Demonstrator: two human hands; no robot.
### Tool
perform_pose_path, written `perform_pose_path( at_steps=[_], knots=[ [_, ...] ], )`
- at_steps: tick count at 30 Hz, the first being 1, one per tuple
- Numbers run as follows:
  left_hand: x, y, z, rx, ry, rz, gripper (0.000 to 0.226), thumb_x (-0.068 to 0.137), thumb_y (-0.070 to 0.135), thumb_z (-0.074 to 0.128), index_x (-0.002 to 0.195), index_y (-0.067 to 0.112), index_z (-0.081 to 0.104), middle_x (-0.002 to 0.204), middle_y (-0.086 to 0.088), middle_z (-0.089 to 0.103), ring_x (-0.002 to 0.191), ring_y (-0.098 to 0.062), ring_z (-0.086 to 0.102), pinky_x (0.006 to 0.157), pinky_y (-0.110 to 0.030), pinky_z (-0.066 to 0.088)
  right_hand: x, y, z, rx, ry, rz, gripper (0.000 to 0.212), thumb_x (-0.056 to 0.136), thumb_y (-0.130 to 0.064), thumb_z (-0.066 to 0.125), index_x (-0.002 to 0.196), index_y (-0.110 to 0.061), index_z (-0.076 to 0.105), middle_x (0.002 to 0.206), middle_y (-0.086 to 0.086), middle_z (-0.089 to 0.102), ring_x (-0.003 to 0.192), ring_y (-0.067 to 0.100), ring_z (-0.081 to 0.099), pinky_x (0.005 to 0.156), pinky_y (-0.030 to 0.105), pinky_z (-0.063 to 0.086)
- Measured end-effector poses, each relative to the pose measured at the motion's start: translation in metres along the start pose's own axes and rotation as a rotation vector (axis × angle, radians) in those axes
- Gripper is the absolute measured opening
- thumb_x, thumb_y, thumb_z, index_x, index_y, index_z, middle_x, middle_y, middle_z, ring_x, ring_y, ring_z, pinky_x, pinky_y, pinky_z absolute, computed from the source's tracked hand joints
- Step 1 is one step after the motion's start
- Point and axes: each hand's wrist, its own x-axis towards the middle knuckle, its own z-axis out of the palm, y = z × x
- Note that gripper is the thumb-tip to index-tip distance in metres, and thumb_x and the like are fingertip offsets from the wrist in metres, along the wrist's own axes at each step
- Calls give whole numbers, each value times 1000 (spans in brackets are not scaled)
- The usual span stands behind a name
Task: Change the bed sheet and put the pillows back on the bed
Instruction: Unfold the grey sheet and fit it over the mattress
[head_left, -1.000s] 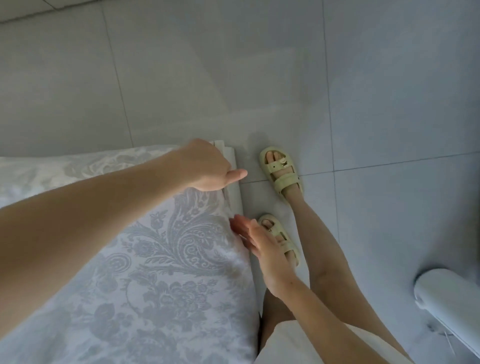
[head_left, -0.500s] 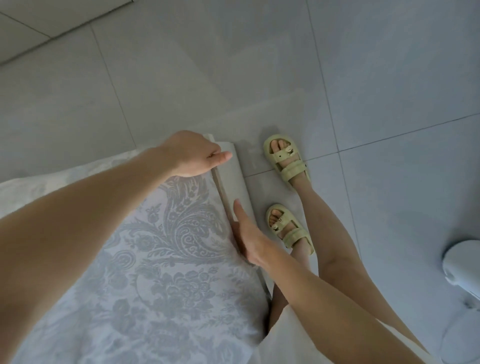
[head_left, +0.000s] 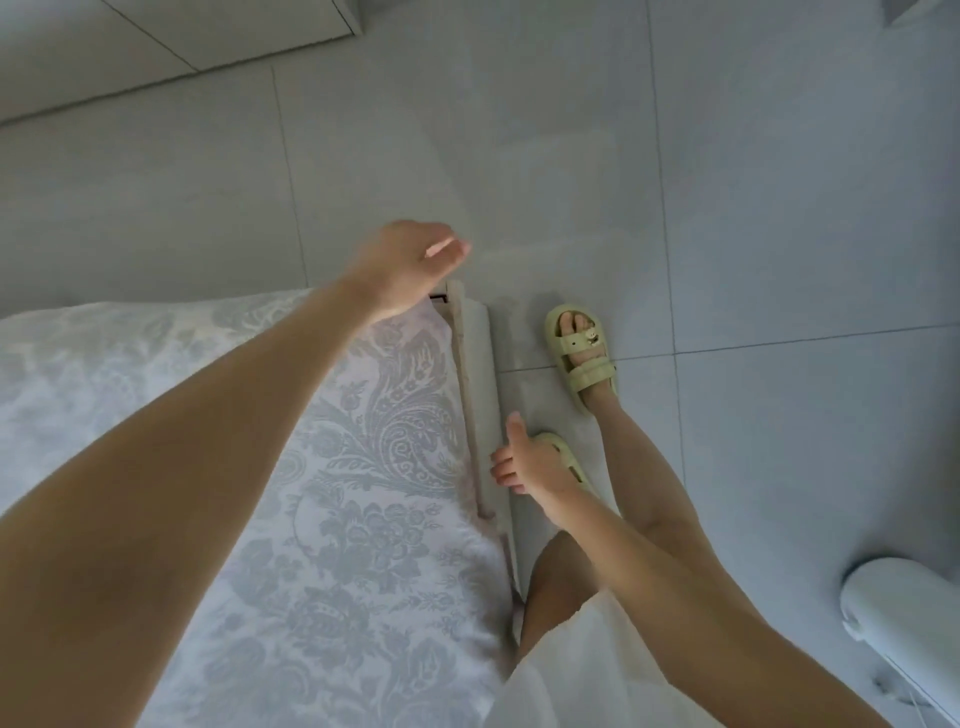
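Observation:
A white bed sheet (head_left: 363, 493) with a grey floral pattern covers the mattress at the lower left. Along its right side runs the pale bed frame edge (head_left: 480, 374), ending at the corner. My left hand (head_left: 410, 265) hovers just past that corner, above the sheet, with loosely bent fingers and nothing in it; it is blurred. My right hand (head_left: 530, 462) is beside the frame edge, thumb up, fingers slightly curled toward the bed, and holds nothing. No pillows are in view.
My feet in pale green sandals (head_left: 582, 353) stand on the grey tiled floor (head_left: 753, 208) right beside the bed. A white rounded appliance (head_left: 904, 618) with a cord sits at the lower right. A white furniture base (head_left: 182, 36) runs along the top left.
My left hand has lifted off the sheet's corner and moved beyond it. My right hand has come off the sheet's side edge. The view has tilted up, showing more floor.

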Motion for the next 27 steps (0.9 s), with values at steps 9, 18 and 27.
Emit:
perform_pose_path(
  at_steps=[9, 18, 27],
  knots=[
    [-111, 16, -145, -236, 248, -503, 32, 98, 33, 42, 98, 12, 67, 113, -13, 66, 104, -32, 60, 90, -35, 44, -160, -173, -42, -190, 138, -436, 48, 102, -33, 35, 107, 6, 63, 101, 26, 68, 67, 20, 61, 60, 26, 46],
    [-137, 85, -317, -389, 384, -530, 24, 96, 25, 44, 87, 11, 63, 94, -8, 71, 85, -25, 66, 85, -31, 48, -293, -351, -24, -606, 34, -653, 32, 98, -30, 43, 77, -13, 61, 69, 4, 65, 59, 14, 59, 57, 22, 44],
    [-154, 90, -438, -426, 598, -727, 21, 97, 30, 45, 91, 17, 60, 83, 2, 69, 69, -14, 62, 78, -29, 50, -363, -531, -12, -1180, -108, -859, 27, 92, -30, 44, 81, -13, 62, 70, -1, 67, 59, 10, 58, 57, 20, 43]
  ],
)
